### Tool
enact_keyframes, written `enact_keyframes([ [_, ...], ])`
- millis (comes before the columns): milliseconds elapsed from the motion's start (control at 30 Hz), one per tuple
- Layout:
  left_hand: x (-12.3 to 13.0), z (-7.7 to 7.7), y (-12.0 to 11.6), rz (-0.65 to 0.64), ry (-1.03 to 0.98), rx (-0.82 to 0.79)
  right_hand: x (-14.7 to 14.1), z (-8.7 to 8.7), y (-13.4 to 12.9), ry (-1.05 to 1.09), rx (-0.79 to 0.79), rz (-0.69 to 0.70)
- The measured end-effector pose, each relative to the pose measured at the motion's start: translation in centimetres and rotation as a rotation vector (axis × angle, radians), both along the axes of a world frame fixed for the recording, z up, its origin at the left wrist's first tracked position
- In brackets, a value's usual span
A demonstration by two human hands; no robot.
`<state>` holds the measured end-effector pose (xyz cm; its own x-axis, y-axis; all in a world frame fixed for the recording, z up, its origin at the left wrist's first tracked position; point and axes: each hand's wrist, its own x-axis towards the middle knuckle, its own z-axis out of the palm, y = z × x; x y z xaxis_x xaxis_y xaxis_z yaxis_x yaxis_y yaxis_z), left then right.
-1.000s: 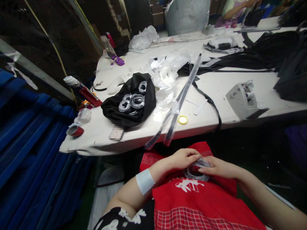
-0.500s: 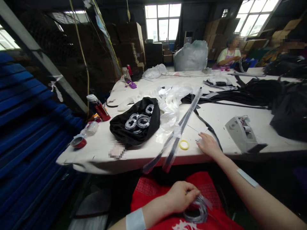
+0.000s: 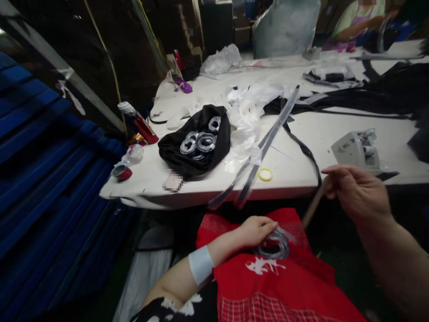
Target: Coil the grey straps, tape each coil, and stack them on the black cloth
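My left hand is closed on a coil of grey, see-through strip, which rests on the red apron over my lap. Out past the table's front edge, my right hand is raised with thumb and fingers pinched together. What those fingers hold is too small or blurred to make out. A blurred pale band slants from below this hand toward my lap; whether it is held I cannot tell. Just beyond the right hand stands a white tape dispenser. A yellow ring lies near the table edge.
On the white-covered table a black cloth bag holds several coils. Long grey strips hang over the front edge. A red bottle and a tape roll are left. A person works across the table.
My right hand has left the tabletop beside the yellow ring and moved right and toward me, fingers now pinched. My left hand stays on the coil. The view has tilted down.
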<state>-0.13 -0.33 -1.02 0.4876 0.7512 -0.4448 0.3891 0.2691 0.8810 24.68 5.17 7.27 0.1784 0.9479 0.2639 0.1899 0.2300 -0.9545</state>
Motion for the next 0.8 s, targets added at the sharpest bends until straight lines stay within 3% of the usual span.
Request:
enact_keyframes([
  [67, 0.1, -0.2, 0.4, -0.003, -0.027, -0.046, -0.1, 1.0, -3.9, 0.068, -0.119, 0.108],
  [133, 0.3, -0.6, 0.5, -0.023, -0.04, -0.09, 0.0, 0.9, -6.9, 0.077, -0.273, 0.223],
  [200, 0.5, -0.8, 0.5, -0.039, -0.052, -0.112, 0.3, 0.1, -8.7, 0.066, -0.388, 0.303],
  [267, 0.8, -0.9, 0.5, -0.035, -0.077, -0.146, 0.8, -0.7, -9.5, -0.021, -0.386, 0.32],
  [567, 0.8, -0.7, 0.7, -0.071, -0.047, -0.154, 1.8, -2.0, -9.5, -0.707, 0.067, 0.517],
  [700, 0.8, -0.7, 0.6, -0.054, -0.05, -0.177, 1.8, -2.0, -9.9, -0.884, 0.299, 0.55],
  [800, 0.8, -0.8, 0.6, -0.052, -0.061, -0.183, 2.0, -1.7, -10.0, -0.951, 0.374, 0.509],
])
